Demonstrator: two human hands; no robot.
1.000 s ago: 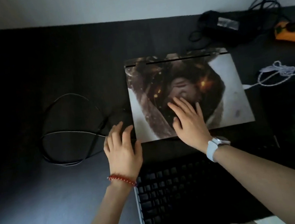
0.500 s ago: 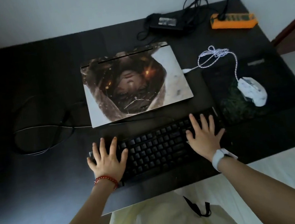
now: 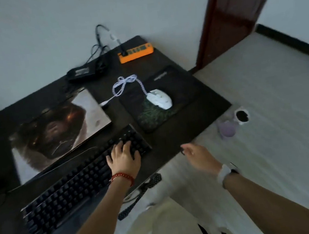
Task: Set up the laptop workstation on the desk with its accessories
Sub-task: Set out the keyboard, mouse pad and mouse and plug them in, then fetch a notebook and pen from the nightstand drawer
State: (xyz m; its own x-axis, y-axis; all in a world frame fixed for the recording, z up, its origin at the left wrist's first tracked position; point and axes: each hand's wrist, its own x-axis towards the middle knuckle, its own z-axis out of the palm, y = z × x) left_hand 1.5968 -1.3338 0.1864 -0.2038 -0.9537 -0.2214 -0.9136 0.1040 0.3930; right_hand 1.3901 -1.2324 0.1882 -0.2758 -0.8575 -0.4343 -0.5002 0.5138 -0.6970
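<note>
A closed laptop (image 3: 57, 134) with a picture skin lies on the black desk (image 3: 172, 140). In front of it sits a black keyboard (image 3: 71, 192). My left hand (image 3: 124, 158) rests flat on the keyboard's right end, fingers spread. My right hand (image 3: 199, 156) hovers just past the desk's front edge, loosely open and blurred, with nothing visible in it. A white mouse (image 3: 160, 98) sits on a dark mouse pad (image 3: 181, 85); its white braided cable (image 3: 123, 85) runs to the laptop's right side.
A black power adapter (image 3: 82, 73) and an orange power strip (image 3: 135, 53) lie at the desk's back by the wall. On the floor to the right stand a white mug (image 3: 242, 117) and a purple object (image 3: 227, 129). A brown door frame (image 3: 234, 12) is beyond.
The view has swung right and tilted. My left hand has slid from the keyboard's left end to its right end. My right hand has left the keys and moved off the desk edge.
</note>
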